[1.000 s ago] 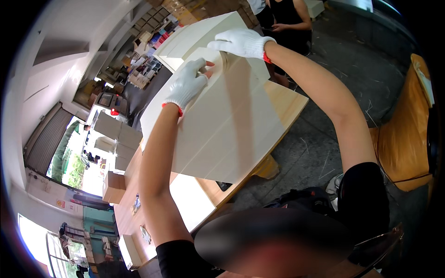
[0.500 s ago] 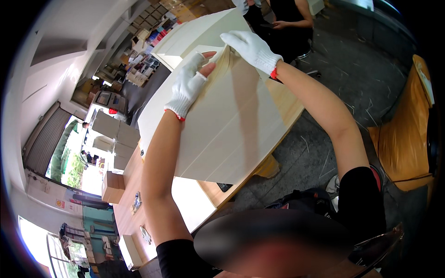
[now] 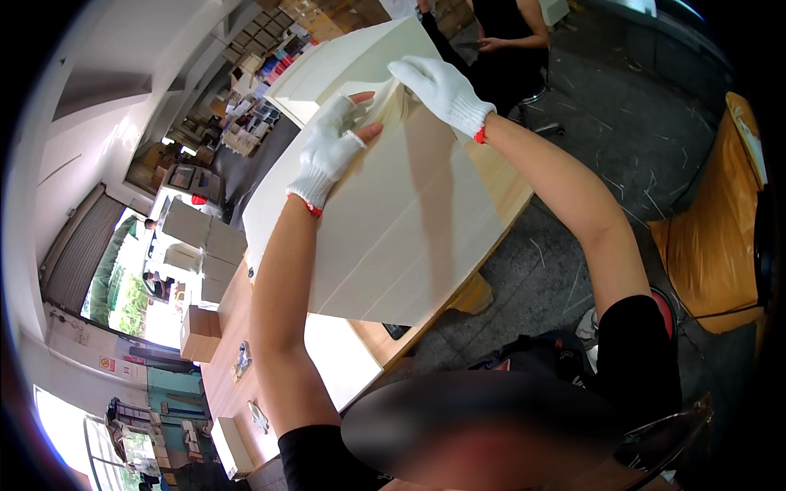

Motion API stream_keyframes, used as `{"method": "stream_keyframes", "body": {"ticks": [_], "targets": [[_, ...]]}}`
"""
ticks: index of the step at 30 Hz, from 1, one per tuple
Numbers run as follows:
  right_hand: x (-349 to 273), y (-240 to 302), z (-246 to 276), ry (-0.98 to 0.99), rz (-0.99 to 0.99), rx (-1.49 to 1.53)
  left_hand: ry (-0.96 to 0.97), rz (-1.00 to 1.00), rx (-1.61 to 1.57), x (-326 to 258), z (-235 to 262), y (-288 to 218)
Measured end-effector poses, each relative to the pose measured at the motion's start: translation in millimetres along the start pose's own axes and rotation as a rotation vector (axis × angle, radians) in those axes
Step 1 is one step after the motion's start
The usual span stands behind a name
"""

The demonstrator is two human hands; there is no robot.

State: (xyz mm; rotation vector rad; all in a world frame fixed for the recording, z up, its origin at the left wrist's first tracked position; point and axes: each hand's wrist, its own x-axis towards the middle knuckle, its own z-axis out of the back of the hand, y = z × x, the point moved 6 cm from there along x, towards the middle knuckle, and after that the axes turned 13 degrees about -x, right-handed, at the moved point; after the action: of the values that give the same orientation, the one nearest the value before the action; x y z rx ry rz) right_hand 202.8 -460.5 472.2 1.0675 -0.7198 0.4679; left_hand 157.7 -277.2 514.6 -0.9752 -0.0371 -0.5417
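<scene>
Both your hands, in white knit gloves with red cuffs, meet at the far end of a large cream card sheet [image 3: 401, 221] that lies folded and flat over a wooden table [image 3: 508, 176].

Your left hand [image 3: 332, 151] rests on the sheet's far left part. Its fingers are curled together, with the bare thumb and fingertip poking out of cut glove tips and pinching a small flap [image 3: 385, 102] at the sheet's top edge.

Your right hand [image 3: 438, 90] comes in from the right, fingers stretched out and close together, pressing down on the same flap from above. Whether they grip it or only press it, you cannot tell from this view.

The sheet's long axis runs from near your body, lower right, away to the upper left. The flap sits at the far end, between the two hands, and touches both. The left hand is the nearer one to the fold line; the right hand lies just past it.

Behind the sheet a taller stack of white boards [image 3: 344, 61] stands on the table. A seated person in black [image 3: 512, 41] is beyond it. A brown chair [image 3: 712, 245] stands to your right, and cartons [image 3: 201, 241] are stacked far left by an open doorway.
</scene>
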Motion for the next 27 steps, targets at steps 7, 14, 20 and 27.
{"method": "stream_keyframes", "body": {"ticks": [7, 14, 20, 27], "targets": [[1.2, 9.7, 1.8, 0.086, -0.089, -0.132, -0.093, -0.15, -0.043, 2.0, 12.9, 10.6], [3.7, -2.0, -2.4, 0.028, -0.059, -0.07, 0.007, -0.002, 0.177, 3.2, 2.7, 5.2], [2.2, -3.0, -4.5, 0.018, -0.056, -0.044, -0.034, 0.012, 0.098, -0.4, -1.0, 4.2], [0.2, 3.9, 0.9, 0.038, -0.089, -0.056, -0.075, -0.09, 0.046, 1.4, 5.1, 6.0]]}}
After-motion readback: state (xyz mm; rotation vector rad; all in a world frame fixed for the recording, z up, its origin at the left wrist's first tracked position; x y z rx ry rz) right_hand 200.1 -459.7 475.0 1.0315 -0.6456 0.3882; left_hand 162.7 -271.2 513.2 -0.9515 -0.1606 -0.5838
